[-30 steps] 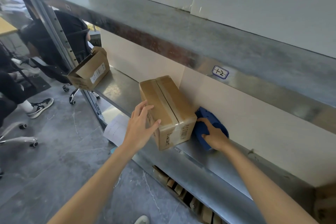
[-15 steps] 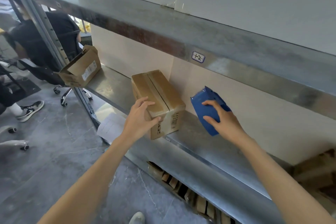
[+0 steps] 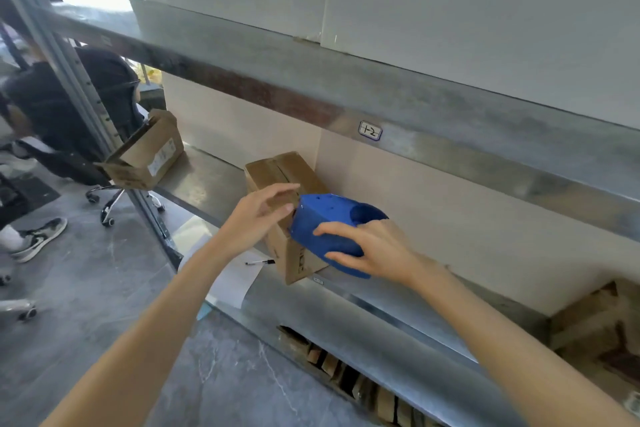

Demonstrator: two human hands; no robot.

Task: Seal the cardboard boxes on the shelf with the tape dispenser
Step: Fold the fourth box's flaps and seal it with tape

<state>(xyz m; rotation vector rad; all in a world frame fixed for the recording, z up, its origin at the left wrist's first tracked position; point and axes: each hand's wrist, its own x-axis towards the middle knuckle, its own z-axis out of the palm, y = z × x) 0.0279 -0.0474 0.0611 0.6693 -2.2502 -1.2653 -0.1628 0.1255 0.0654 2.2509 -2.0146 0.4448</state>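
Dispenser (image 3: 327,222) has swung over the closed box (image 3: 273,170); right hand (image 3: 381,250) grips it, left hand (image 3: 252,218) open-fingered at the box top.

Blue against brown and grey
The tape dispenser (image 3: 327,220) is showing solid blue, the cardboard box (image 3: 273,170) plain brown, the shelf (image 3: 398,319) dull grey, and the floor (image 3: 86,288) grey with pale veining.

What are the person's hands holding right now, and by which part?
The right hand grips the blue tape dispenser by its rounded body. The left hand holds nothing, its fingers straight near the top of the cardboard box.
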